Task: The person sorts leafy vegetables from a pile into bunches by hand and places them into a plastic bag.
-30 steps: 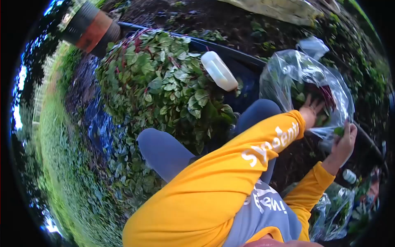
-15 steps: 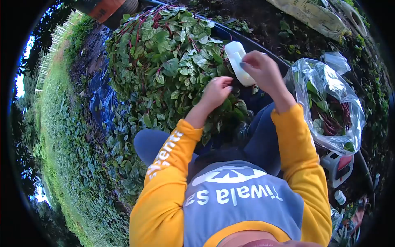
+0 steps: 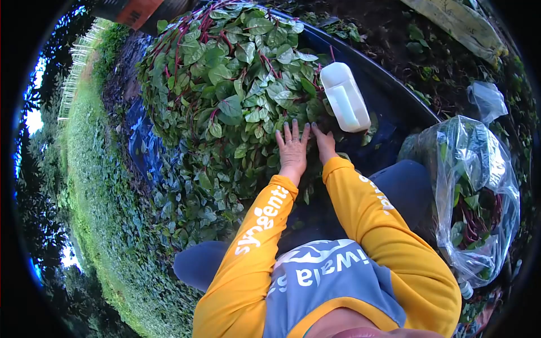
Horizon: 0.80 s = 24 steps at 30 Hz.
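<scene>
A big heap of green leaves with red stems [image 3: 231,84] lies in front of me. My left hand [image 3: 293,149] is palm down over the heap's near edge, fingers spread, holding nothing. Close on its right, my right hand [image 3: 324,142] reaches to the same leaves with its thumb and a finger apart; some of its fingertips are hidden, and nothing shows in it. A white plastic container [image 3: 345,98] rests just beyond my right hand. At the right, a clear plastic bag [image 3: 476,163] stands open with bunched leaves and red stems [image 3: 479,219] inside.
A dark tray edge [image 3: 389,73] runs behind the container. A rusty, dark cylinder [image 3: 135,12] is at the upper left. Blue sheeting [image 3: 143,138] lies left of the heap, a pale sack [image 3: 459,22] at the upper right, and a small white bottle [image 3: 465,289] below the bag.
Both hands have left the bag and moved left to the heap. My left hand has spread its fingers over the leaves. My right hand has passed from above the white container down beside it.
</scene>
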Each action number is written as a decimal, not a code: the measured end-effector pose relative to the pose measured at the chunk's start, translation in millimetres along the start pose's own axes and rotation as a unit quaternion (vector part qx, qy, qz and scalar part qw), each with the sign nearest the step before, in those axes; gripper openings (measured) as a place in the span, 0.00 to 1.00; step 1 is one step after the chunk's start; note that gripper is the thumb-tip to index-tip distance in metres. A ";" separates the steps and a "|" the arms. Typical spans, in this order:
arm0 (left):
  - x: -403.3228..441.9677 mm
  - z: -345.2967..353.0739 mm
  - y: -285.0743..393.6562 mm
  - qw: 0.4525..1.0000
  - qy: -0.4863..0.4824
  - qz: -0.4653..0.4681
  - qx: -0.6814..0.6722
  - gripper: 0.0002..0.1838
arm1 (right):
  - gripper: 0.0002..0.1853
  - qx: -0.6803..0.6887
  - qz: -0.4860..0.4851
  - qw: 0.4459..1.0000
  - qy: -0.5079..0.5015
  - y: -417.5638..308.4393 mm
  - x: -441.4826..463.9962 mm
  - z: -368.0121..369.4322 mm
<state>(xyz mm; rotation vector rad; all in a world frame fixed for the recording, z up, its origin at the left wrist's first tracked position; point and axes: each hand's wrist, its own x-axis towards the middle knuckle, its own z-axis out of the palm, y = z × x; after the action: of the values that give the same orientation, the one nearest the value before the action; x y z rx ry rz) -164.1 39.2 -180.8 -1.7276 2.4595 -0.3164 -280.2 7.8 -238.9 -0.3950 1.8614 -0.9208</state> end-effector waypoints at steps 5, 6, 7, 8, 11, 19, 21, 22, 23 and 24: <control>-7.5 -15.2 -32.0 0.990 -0.055 0.019 -0.130 0.51 | 0.25 0.377 0.109 0.885 -0.253 -6.0 10.1 17.3; -6.6 -17.4 -36.6 0.986 -0.050 0.028 -0.154 0.49 | 0.23 0.374 0.093 0.893 -0.232 -4.8 9.0 23.4; -5.7 -20.2 -40.4 0.983 -0.043 0.037 -0.177 0.48 | 0.21 0.371 0.076 0.901 -0.212 -5.2 8.7 29.2; -6.0 -23.4 -43.1 0.979 0.003 0.038 -0.198 0.43 | 0.18 0.401 0.105 0.886 -0.207 -7.9 9.7 37.1; -1.4 -25.7 -63.9 0.952 0.039 0.043 -0.299 0.39 | 0.13 0.424 0.167 0.867 -0.203 -58.6 -33.7 29.9; -9.6 -177.7 -166.5 0.931 0.034 0.064 -0.357 0.41 | 0.10 0.440 0.076 0.878 -0.175 -169.0 -160.8 50.3; -9.1 -216.0 -199.5 0.937 0.052 0.086 -0.335 0.39 | 0.10 0.478 0.077 0.851 -0.203 -197.5 -193.5 65.3; -9.5 -233.2 -215.8 0.939 0.045 0.071 -0.335 0.39 | 0.11 0.489 0.063 0.845 -0.208 -208.9 -206.2 78.5; -8.1 -248.4 -234.6 0.936 0.046 0.076 -0.341 0.40 | 0.12 0.500 0.081 0.832 -0.227 -221.6 -220.8 88.7; -6.5 -260.7 -252.7 0.940 0.042 0.080 -0.328 0.41 | 0.24 0.514 0.066 0.818 -0.248 -233.0 -236.5 95.7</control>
<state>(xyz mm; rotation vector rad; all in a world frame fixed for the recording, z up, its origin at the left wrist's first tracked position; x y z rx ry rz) 12.9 -10.8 132.3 -1.7033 2.9621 0.5207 -115.3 -39.0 61.1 0.1695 0.7145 -1.4070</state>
